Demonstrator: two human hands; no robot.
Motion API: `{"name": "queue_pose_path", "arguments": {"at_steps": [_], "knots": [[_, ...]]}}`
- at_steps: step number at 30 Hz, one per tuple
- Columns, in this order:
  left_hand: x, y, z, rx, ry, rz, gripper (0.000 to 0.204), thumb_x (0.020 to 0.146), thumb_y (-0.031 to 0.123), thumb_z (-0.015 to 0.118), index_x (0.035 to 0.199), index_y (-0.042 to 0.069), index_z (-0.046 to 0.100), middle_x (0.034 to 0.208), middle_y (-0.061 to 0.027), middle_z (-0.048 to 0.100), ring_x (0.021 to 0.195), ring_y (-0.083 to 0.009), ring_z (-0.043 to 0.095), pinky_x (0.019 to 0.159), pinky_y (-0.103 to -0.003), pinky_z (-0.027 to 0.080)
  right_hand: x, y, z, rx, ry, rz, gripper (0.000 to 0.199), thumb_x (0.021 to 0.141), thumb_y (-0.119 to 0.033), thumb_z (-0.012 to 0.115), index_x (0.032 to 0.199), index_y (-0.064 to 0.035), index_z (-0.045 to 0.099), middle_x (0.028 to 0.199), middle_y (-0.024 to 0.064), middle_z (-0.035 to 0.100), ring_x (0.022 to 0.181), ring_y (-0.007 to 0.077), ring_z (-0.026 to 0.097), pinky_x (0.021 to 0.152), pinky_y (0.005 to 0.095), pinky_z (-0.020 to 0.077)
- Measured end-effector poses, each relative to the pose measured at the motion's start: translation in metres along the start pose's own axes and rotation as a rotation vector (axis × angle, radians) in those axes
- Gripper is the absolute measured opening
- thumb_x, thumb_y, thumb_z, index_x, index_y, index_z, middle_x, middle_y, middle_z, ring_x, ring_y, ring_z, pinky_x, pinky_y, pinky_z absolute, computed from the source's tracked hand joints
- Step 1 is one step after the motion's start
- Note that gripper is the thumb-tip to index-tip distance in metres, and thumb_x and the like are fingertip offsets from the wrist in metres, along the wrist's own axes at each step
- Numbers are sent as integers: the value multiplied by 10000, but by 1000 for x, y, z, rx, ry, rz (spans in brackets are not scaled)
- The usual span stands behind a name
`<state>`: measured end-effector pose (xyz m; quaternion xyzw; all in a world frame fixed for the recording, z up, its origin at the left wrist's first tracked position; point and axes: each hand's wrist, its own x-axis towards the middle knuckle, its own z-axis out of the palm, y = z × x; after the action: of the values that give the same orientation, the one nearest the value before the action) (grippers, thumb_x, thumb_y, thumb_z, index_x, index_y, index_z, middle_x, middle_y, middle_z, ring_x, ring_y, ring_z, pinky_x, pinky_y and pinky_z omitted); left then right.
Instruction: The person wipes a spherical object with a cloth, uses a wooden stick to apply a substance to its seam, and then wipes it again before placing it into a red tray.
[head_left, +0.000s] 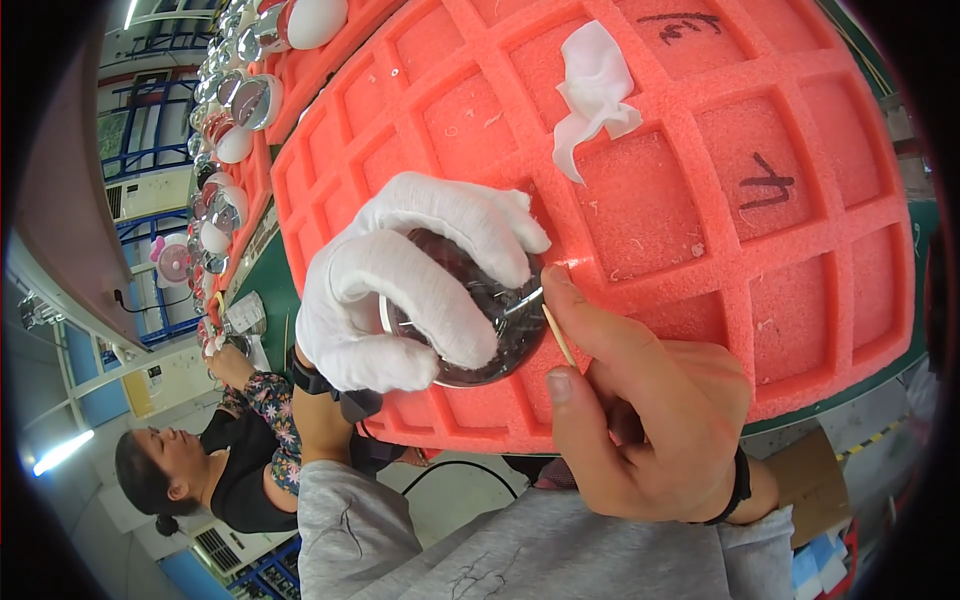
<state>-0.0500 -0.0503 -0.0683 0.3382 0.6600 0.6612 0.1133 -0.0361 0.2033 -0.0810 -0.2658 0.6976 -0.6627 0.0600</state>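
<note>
Piece of round, glossy dark glass (520, 345) clasped by white-gloved left hand (367, 265) above near edge of coral foam tray (715, 200), bare right hand (655, 420) pinching thin pale wooden stick (559, 337) at glass rim: overhard pressing could slip it free.

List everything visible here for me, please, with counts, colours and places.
Round glossy glass piece: 1, dark, centre
Thin wooden stick: 1, pale, at the glass piece's edge
Pocketed foam tray: 1, coral-red, beneath the glass piece
Thin crumpled sheet: 1, white, on the tray
Round pieces: many, mirrored and white, upper left
Co-worker: 1, black-and-floral clothing, left
Tabletop: 1, green, under the tray
Cardboard box: 1, brown, lower right
Sleeves: 2, grey, bottom
Left hand: 1, white-gloved, holding the glass piece
Right hand: 1, bare, holding the stick
</note>
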Motion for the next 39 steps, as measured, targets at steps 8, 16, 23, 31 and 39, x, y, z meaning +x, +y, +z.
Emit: {"name": "queue_pose_path", "arguments": {"at_steps": [8, 16, 23, 31, 39], "knots": [[1, 5, -4, 21, 0, -71, 320, 831, 342, 812, 1043, 120, 723, 1240, -199, 578, 1187, -420, 573, 1058, -554, 417, 2, 0, -5, -13, -52, -17, 485, 784, 92, 687, 1266, 97, 636, 530, 7, 499, 410, 65, 433, 430, 230, 327], [15, 22, 40, 506, 259, -275, 499, 668, 161, 883, 1130, 126, 697, 1276, -134, 596, 1172, -315, 597, 993, -432, 505, -5, -4, -2, 135, -39, -115, 437, 805, 132, 714, 1222, 88, 589, 530, -24, 485, 459, 28, 443, 464, 192, 316], [9, 22, 40, 636, 288, -181, 543, 662, 120, 842, 1179, 146, 678, 1264, -89, 593, 1155, -283, 596, 959, -393, 529, -3, -6, 1, -30, -63, -167, 354, 803, 136, 733, 1138, 70, 641, 584, 14, 569, 480, 16, 446, 486, 188, 340], [4, 19, 37, 597, 280, -158, 502, 680, 100, 828, 1153, 161, 674, 1251, -79, 585, 1122, -295, 603, 933, -396, 533, -3, -14, 5, -79, -48, -139, 202, 813, 145, 716, 1003, 78, 698, 615, 2, 623, 515, -5, 452, 510, 167, 322], [4, 10, 35, 651, 248, -79, 487, 684, 107, 863, 1128, 151, 666, 1251, -83, 599, 1081, -288, 619, 880, -386, 543, -1, -21, 6, -24, -19, 32, 189, 831, 153, 686, 1006, 89, 710, 619, -32, 616, 558, -31, 458, 544, 146, 309]]}}
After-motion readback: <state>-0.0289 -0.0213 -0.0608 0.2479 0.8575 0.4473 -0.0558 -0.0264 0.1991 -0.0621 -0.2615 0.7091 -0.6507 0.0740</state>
